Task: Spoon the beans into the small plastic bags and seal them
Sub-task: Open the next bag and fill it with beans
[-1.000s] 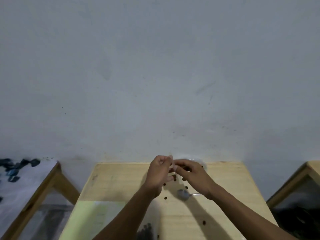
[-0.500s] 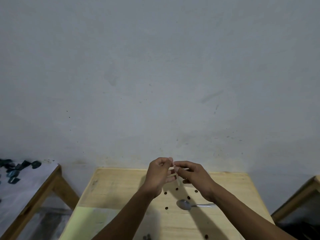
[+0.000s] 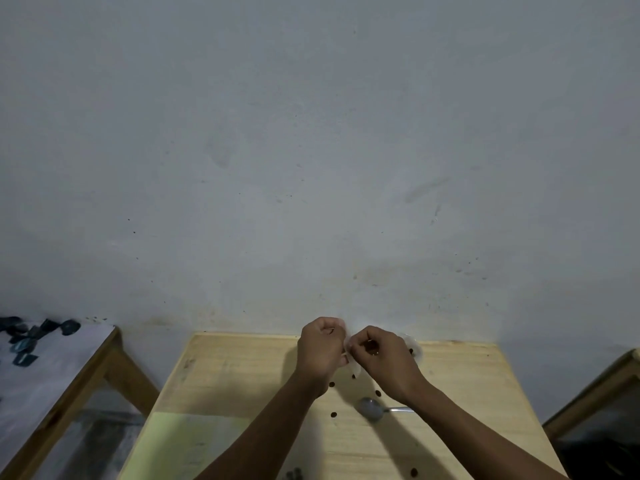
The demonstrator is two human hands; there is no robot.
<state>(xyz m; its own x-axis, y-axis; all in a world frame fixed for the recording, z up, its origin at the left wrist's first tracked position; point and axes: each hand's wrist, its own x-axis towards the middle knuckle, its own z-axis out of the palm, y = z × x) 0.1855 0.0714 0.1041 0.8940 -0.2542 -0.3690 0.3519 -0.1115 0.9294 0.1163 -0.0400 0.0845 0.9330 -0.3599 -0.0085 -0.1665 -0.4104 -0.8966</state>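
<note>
Two hands' fingers point(image 3: 353, 347) pinching small bag point(image 3: 355, 369) btwn them, above table point(image 3: 242, 372)

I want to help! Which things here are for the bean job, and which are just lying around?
For the job: small plastic bag pinched by left hand and right hand; spoon; loose beans.

Lying about: dark pieces on the side table.

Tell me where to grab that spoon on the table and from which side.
Take the spoon by its handle, coming from the right. It lies flat on the wooden table with the bowl pointing left and the thin handle running right, under the right forearm. The right hand is nearest, but it and the left hand are pinching a small plastic bag.
</note>
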